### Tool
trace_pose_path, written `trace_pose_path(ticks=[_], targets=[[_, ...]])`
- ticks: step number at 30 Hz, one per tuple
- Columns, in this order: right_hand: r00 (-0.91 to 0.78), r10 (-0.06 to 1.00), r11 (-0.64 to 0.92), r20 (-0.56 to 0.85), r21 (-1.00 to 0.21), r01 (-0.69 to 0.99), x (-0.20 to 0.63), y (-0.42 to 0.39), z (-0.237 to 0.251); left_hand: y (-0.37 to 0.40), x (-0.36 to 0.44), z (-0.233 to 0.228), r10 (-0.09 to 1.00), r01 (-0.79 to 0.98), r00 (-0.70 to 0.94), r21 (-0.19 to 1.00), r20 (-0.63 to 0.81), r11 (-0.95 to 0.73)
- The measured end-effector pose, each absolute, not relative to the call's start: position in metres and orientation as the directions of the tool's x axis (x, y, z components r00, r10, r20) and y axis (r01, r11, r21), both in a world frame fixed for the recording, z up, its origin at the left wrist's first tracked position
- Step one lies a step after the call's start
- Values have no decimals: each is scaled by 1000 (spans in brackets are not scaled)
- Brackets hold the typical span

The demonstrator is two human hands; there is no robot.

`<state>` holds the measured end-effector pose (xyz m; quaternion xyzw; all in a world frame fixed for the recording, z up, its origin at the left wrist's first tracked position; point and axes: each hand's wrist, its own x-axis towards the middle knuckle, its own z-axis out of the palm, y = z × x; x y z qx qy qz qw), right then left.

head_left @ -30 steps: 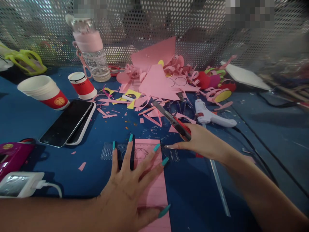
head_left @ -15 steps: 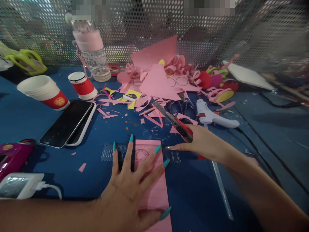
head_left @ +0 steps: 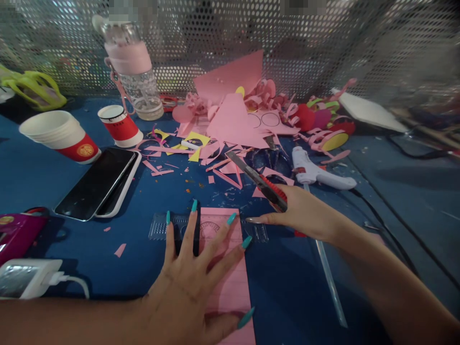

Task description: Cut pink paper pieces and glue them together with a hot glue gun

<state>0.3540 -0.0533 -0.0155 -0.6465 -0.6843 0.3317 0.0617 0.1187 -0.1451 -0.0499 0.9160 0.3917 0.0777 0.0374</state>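
My left hand (head_left: pixel 194 282) lies flat with fingers spread on a pink paper strip (head_left: pixel 233 287) and on a clear plastic ruler (head_left: pixel 158 226) that crosses the strip's far end. My right hand (head_left: pixel 305 213) grips a red and black utility knife (head_left: pixel 262 182), blade pointing away to the upper left, and one long fingernail touches the ruler's right end. The strip lies on the blue table (head_left: pixel 294 287) just in front of me.
A black phone on a white one (head_left: pixel 97 184), stacked paper cups (head_left: pixel 59 136), another cup (head_left: pixel 120 127), a water bottle (head_left: pixel 134 72), pink paper scraps (head_left: pixel 233 120), a white glue gun (head_left: pixel 316 172), scissors (head_left: pixel 269 160), a clear rod (head_left: pixel 330 282), a charger (head_left: pixel 25 278). Perforated metal wall behind.
Almost nothing: both hands keep their places on the strip, ruler and knife. The view has shifted slightly.
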Motion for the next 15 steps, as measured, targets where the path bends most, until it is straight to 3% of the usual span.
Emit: trace_pose_path(ticks=[15], targets=[[-151, 929, -56, -338, -532, 845, 352, -54, -13, -144, 120, -51, 723, 714, 678, 113, 134, -691]])
